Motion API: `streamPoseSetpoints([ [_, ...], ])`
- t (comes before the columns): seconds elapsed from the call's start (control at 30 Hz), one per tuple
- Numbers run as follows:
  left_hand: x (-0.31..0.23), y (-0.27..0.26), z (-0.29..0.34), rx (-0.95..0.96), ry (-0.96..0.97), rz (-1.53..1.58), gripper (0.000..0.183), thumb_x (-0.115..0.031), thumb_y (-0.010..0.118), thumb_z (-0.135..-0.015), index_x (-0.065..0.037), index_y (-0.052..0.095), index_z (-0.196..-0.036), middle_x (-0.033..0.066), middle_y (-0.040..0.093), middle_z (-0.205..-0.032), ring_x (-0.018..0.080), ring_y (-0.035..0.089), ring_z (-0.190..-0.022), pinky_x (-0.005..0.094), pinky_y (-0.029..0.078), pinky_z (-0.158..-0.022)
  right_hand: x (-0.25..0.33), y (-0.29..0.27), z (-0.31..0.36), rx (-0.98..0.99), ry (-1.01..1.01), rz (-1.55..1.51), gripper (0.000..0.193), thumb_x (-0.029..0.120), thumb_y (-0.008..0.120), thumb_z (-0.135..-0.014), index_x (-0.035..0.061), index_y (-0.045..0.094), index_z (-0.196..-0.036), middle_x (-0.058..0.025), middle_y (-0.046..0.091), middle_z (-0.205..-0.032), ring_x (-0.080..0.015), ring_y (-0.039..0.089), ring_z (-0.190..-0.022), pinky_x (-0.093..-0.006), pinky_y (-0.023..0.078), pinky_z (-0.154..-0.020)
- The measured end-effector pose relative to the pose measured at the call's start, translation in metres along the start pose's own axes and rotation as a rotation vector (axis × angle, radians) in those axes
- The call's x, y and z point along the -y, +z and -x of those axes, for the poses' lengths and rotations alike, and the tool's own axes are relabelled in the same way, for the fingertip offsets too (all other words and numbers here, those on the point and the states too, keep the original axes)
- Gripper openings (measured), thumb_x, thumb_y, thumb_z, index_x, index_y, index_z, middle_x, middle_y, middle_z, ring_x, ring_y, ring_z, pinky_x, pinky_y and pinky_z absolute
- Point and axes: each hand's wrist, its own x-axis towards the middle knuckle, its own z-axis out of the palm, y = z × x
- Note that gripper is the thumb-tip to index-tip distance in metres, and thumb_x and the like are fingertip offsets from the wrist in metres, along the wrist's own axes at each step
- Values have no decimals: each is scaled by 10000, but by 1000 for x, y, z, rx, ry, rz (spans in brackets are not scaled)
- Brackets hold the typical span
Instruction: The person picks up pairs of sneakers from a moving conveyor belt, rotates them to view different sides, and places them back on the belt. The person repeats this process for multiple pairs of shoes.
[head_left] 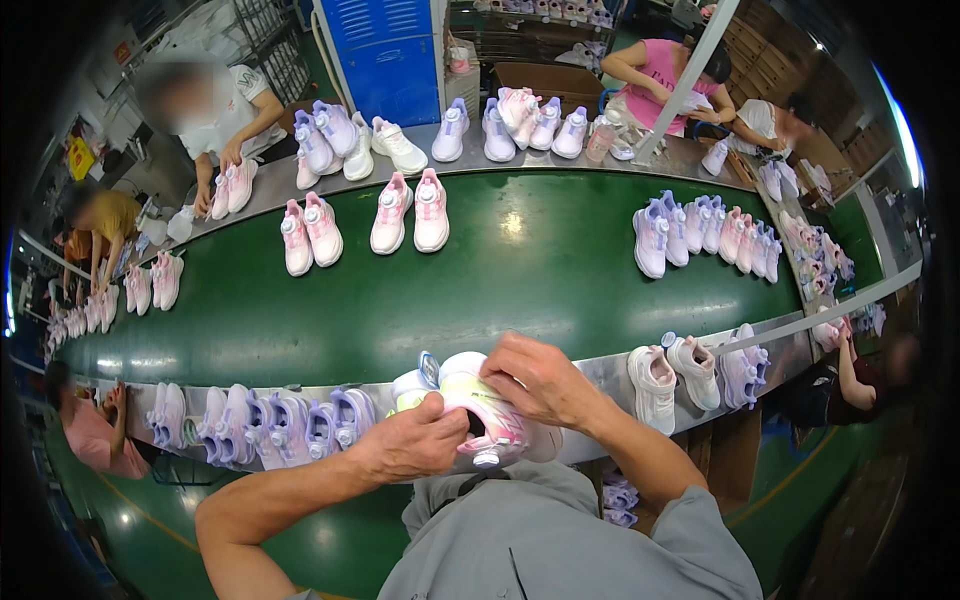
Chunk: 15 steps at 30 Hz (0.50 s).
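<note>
Left grip (415, 440) pinching 1 pink-and-white shoe (508, 428) near its opening, right grip (543, 380) curled over its far side, closure unclear

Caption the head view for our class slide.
Left hand grips a pink-patterned shoe, right hand close by, near green worktop.

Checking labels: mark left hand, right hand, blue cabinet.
Left hand (418, 438), head view: back of hand.
Right hand (542, 380), head view: back of hand.
Blue cabinet (387, 65), head view: front.
</note>
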Motion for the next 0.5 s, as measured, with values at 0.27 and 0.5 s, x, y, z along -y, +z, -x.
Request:
streamPoseSetpoints([
  [0.27,-1,2,-9,104,100,60,159,-259,684,-714,-117,721,-773,-10,592,-843,189,556,-951,366,417,-825,-22,-12,-46,330,31,-18,131,118,665,-906,-3,716,-909,-201,675,-924,-412,663,-892,-502,534,-799],
  [0.5,-6,18,-9,91,152,80,137,-265,682,-683,-134,687,-720,-16,554,-800,189,542,-938,354,418,-805,-29,2,-64,567,37,134,174,169,642,-945,7,697,-914,-173,669,-915,-385,654,-907,-483,525,-818],
])
